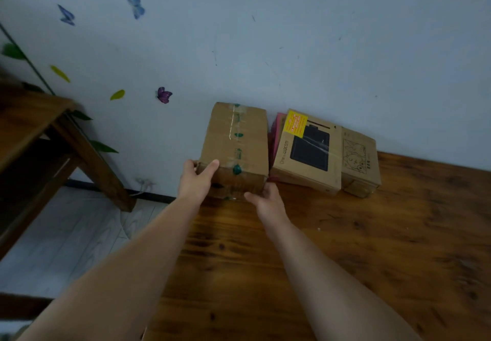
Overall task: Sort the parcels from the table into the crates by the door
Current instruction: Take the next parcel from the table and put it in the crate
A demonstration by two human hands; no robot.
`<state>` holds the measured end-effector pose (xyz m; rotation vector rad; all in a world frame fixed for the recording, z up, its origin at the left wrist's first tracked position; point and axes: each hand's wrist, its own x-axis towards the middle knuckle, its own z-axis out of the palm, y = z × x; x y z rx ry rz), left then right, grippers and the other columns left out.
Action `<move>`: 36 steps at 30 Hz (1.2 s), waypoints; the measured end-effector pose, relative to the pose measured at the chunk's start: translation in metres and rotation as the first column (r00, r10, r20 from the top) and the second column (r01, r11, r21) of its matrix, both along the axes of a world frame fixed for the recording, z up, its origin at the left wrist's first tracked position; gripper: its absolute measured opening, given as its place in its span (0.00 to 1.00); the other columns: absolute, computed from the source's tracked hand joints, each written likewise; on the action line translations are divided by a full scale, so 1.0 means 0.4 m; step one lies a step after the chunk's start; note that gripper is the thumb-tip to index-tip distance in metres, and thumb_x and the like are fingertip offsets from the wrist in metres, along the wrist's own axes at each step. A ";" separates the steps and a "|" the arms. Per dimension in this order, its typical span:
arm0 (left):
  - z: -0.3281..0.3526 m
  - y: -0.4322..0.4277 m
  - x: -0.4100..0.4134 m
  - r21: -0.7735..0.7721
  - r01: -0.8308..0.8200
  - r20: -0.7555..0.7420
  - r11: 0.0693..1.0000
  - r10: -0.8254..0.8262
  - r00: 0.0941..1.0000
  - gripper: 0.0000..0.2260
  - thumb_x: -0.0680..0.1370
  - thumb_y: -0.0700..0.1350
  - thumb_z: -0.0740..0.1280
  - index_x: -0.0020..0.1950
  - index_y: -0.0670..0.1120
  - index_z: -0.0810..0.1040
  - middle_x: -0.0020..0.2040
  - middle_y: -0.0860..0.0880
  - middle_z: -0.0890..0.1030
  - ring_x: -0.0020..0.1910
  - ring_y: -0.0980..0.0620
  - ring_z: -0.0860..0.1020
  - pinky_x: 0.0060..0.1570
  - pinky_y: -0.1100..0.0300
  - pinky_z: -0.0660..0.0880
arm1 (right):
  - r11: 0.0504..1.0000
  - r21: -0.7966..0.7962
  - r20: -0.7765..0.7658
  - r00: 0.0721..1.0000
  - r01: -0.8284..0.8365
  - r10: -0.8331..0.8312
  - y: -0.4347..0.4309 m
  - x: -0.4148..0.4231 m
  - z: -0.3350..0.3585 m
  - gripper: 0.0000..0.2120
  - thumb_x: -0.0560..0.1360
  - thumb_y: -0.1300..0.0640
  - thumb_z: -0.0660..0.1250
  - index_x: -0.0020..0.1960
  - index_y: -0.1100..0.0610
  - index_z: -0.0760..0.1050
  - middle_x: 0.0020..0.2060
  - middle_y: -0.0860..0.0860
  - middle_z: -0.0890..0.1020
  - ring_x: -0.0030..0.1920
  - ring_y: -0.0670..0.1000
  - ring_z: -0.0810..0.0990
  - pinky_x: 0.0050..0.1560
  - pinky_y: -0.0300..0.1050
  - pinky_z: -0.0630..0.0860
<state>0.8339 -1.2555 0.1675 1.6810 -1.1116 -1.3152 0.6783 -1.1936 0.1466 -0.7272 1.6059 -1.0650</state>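
Your left hand (198, 178) grips the taped parcel (235, 138) at its 7 o'clock corner, thumb on top. The parcel sits on the desk (345, 247), far end at the wall. Your right hand (265, 200) cups its 5 o'clock corner. At its 3 o'clock: Wacom box (308, 152), then small doodled box (358, 154), both untouched. Crates not in view. Early days, I'd say: at least three parcels left.

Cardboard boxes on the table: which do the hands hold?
The leftmost box, sealed with green-printed tape: left hand and right hand hold its near end. The Wacom box and line-drawing box lie untouched.
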 end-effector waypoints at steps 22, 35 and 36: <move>0.286 0.392 -0.034 -0.186 -0.046 -0.304 0.982 -0.013 0.953 0.18 0.79 0.50 0.64 0.67 0.47 0.72 0.59 0.47 0.79 0.50 0.53 0.80 0.42 0.63 0.76 | 0.875 -0.465 -0.021 0.990 -0.133 0.139 0.334 -0.104 0.320 0.31 0.72 0.45 0.70 0.71 0.42 0.62 0.63 0.43 0.74 0.64 0.47 0.72 0.68 0.58 0.67; 0.319 0.546 -0.097 -0.363 0.244 -0.085 0.899 -0.293 0.952 0.36 0.72 0.48 0.72 0.75 0.57 0.59 0.63 0.53 0.75 0.59 0.51 0.75 0.49 0.58 0.75 | 0.879 -0.477 -0.080 0.995 0.013 -0.058 0.484 -0.209 0.315 0.24 0.67 0.51 0.76 0.59 0.45 0.70 0.50 0.39 0.78 0.56 0.46 0.77 0.48 0.39 0.74; 0.321 0.544 -0.094 -0.356 0.231 -0.080 0.906 -0.275 0.958 0.35 0.72 0.50 0.72 0.76 0.57 0.59 0.64 0.51 0.75 0.61 0.49 0.75 0.53 0.54 0.75 | 0.874 -0.486 -0.080 0.995 0.013 -0.059 0.486 -0.212 0.325 0.24 0.66 0.48 0.76 0.59 0.46 0.71 0.50 0.40 0.78 0.54 0.45 0.77 0.49 0.40 0.74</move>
